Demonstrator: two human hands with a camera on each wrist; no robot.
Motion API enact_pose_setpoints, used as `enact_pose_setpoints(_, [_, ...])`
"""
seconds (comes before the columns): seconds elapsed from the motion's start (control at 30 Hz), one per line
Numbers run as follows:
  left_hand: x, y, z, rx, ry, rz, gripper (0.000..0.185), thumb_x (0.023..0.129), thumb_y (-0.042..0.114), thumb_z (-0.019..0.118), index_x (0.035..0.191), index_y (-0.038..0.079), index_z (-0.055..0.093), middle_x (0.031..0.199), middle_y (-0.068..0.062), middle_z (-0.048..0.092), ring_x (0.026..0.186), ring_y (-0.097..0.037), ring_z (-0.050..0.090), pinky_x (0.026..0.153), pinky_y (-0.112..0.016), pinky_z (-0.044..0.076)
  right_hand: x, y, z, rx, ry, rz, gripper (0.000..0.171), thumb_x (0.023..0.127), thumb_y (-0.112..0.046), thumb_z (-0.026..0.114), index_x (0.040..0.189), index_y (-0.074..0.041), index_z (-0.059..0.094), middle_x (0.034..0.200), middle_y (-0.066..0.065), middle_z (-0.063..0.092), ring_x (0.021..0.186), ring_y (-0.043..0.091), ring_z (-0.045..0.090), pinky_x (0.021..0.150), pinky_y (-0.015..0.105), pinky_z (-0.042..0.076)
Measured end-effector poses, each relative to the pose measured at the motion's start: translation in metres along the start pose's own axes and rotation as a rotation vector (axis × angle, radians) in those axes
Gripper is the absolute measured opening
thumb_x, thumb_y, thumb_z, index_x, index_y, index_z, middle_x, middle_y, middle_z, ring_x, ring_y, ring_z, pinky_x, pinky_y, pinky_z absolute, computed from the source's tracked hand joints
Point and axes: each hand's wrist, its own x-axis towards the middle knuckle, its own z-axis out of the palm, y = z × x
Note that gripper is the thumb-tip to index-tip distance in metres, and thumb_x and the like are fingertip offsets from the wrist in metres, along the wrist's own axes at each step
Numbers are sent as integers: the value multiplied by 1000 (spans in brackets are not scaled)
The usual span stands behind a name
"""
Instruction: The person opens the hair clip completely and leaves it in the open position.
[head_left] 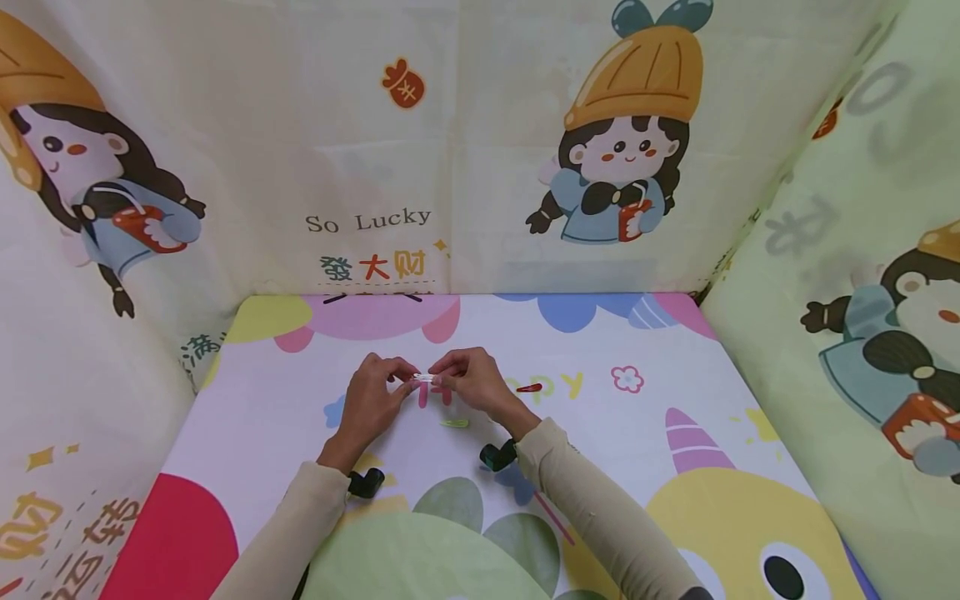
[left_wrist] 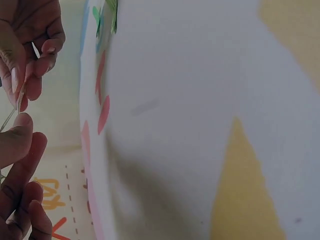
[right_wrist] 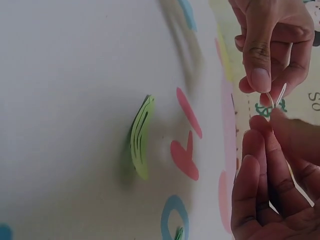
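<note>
White clip [head_left: 423, 378] is pinched by both hands' fingers [head_left: 401, 364] above a patterned tabletop [head_left: 258, 408] amid cartoon-printed walls [head_left: 487, 167].

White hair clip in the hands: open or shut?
Open. The right wrist view shows the white hair clip with its two strips spread in a V between left hand and right hand.

Your white clip [head_left: 423, 378] looked like smooth coated metal w/ a slight sheen; the green clip [right_wrist: 141, 140] had a smooth, painted-looking finish; your sleeves [head_left: 292, 525] were matt cloth; your wrist cams [head_left: 367, 483] looked like dark plastic, semi-gloss; tabletop cover [head_left: 600, 442] was smooth & approx. matt; wall sheet [head_left: 487, 100] was matt, fabric-like, w/ faint creases.
</note>
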Motion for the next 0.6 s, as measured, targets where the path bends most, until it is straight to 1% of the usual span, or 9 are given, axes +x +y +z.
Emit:
enact_pose_setpoints(0.1, [0, -2, 2, 11, -21, -9, 13, 88, 18, 88, 99, 13, 82, 90, -4, 78, 89, -27, 58, 77, -38, 47, 2, 1, 1, -70, -7, -17, 10, 93, -6, 81, 102, -12, 81, 91, 11, 81, 86, 37, 76, 71, 26, 51])
enact_pose_setpoints(0.13, [0, -3, 3, 14, -27, -13, 13, 88, 18, 88, 99, 13, 82, 90, -4, 78, 90, -27, 58, 77, -38, 47, 3, 2, 2, -102, -7, -26, 10, 92, -7, 82, 101, -12, 81, 88, 7, 81, 84, 35, 76, 71, 25, 52])
enact_pose_setpoints(0.23, [1, -3, 4, 33, -42, -21, 13, 87, 16, 89, 98, 11, 83, 91, -5, 77, 91, -25, 55, 78, -38, 47, 5, 3, 4, -180, -10, -50, 10, 91, -8, 84, 99, -12, 81, 82, 1, 79, 79, 31, 76, 67, 24, 52])
enact_pose_setpoints(0.3, [1, -4, 5, 49, -51, -26, 13, 87, 14, 89, 98, 10, 84, 92, -5, 76, 92, -25, 54, 79, -38, 46, 7, 3, 5, -220, -14, -61, 8, 91, -7, 84, 98, -11, 80, 81, 1, 78, 76, 29, 76, 64, 24, 52])
enact_pose_setpoints(0.4, [2, -6, 7, 69, -64, -31, 12, 85, 13, 89, 97, 11, 85, 91, -4, 76, 92, -24, 52, 78, -38, 45, 9, 3, 7, -278, -23, -66, 8, 91, -5, 83, 96, -10, 80, 81, 3, 77, 71, 26, 75, 63, 24, 51])
enact_pose_setpoints(0.6, [4, -8, 11, 91, -93, -39, 12, 85, 12, 89, 97, 12, 86, 87, -3, 78, 87, -21, 50, 73, -34, 43, 14, 4, 12, -436, -3, -95, 8, 89, -6, 85, 94, -11, 81, 81, 1, 78, 66, 11, 69, 69, 22, 51])
